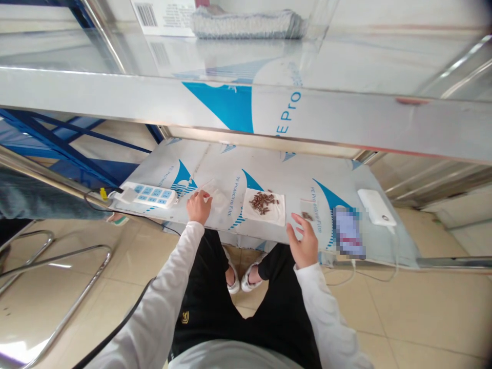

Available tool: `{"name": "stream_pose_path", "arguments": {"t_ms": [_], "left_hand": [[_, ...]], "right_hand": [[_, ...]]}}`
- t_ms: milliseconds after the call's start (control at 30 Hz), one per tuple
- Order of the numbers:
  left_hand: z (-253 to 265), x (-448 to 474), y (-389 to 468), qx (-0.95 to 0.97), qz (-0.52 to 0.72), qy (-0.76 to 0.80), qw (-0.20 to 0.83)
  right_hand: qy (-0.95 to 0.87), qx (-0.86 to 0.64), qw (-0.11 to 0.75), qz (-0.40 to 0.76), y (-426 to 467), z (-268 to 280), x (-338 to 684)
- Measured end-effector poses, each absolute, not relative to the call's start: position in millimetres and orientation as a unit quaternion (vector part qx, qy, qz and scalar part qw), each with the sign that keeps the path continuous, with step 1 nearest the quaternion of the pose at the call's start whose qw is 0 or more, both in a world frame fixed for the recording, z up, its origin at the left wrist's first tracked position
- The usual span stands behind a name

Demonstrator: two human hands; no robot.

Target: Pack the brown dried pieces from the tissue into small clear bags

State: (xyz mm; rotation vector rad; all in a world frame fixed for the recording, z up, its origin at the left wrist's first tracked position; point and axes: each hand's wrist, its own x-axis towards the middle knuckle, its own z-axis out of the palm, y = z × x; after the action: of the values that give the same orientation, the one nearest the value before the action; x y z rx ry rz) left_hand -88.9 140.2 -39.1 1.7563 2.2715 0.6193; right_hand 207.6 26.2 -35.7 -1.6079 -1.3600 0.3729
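Observation:
My left hand (199, 207) is at the shelf's front edge, thumb and forefinger pinched at the near side of some clear plastic bags (219, 200). The bags are thin and see-through, so their outlines are hard to make out. My right hand (303, 242) is open, its thumb and fingers apart and nothing between them. Just beyond its fingertips lies a small clear bag (307, 207) with a few brown pieces inside. Between my hands, a white paper sheet (274, 218) bears a loose pile of small brown pellet-like pieces (262, 203).
The lower metal shelf (207, 159) has printed protective film. A power strip (154, 196) lies left; a blurred-out phone (348, 233) and white power bank (376, 207) with cables lie right. An upper shelf (154, 100) overhangs, holding a grey cloth (248, 24). A metal-framed chair (88, 271) stands left.

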Motion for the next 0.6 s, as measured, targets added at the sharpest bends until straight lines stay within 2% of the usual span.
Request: {"name": "stream_pose_path", "arguments": {"t_ms": [100, 233, 367, 467, 600], "left_hand": [[-20.6, -75.8, 118.5, 0.633, 0.247, 0.728, 0.093], [3.0, -52.9, 87.2, 0.724, 0.332, 0.599, 0.086], [22.4, -36.7, 70.0, 0.763, 0.374, 0.517, 0.100], [30.5, -28.6, 63.0, 0.762, 0.402, 0.496, 0.105], [29.6, -14.1, 49.3, 0.685, 0.457, 0.553, 0.128]], "right_hand": [[-0.583, -0.618, 0.491, 0.194, 31.5, -11.7, 181.5], [-0.630, -0.547, 0.491, 0.251, 54.1, 28.0, 151.0], [-0.694, -0.501, 0.418, 0.305, 75.7, 49.1, 141.8], [-0.699, -0.494, 0.372, 0.359, 76.2, 47.9, 143.0], [-0.651, -0.536, 0.398, 0.362, 59.0, 36.7, 142.0]]}}
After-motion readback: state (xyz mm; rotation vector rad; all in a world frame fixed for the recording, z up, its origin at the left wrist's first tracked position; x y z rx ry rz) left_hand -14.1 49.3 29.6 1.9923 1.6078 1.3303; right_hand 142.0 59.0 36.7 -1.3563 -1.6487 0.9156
